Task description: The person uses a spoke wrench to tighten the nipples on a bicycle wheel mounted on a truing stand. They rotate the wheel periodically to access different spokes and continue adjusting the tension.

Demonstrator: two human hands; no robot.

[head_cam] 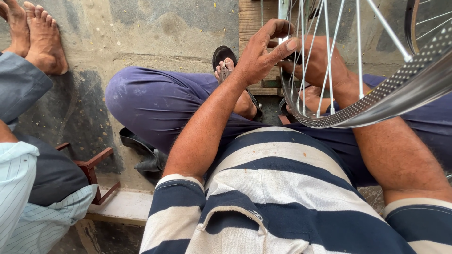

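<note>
Nearest the camera is the person's navy-and-white striped shirt (278,197), and from its short sleeves both bare forearms reach forward over dark blue trousers (155,103).

The left hand (261,54) is raised at the edge of the shiny silver metal bicycle wheel rim with thin steel spokes (376,101). Its fingers are spread loosely apart and half curled: the index finger stretches toward the spokes, its tip just touching or almost touching one, while the thumb arches above. It clasps nothing that can be seen.

The right hand (320,63) sits behind the spokes, inside the curve of the wheel. Its fingers are bent inward around the spokes near the hub side, but the wires crossing in front hide whether they pinch a spoke or a small part, so this cannot be told.

The wheel stands on edge over the right thigh, tilted, its rim passing just above the right forearm.

Beyond the hands a foot in a black sandal (226,59) rests by a worn wooden block (252,21). At far left, on the grey concrete floor (141,33), are another person's bare feet (33,35).
</note>
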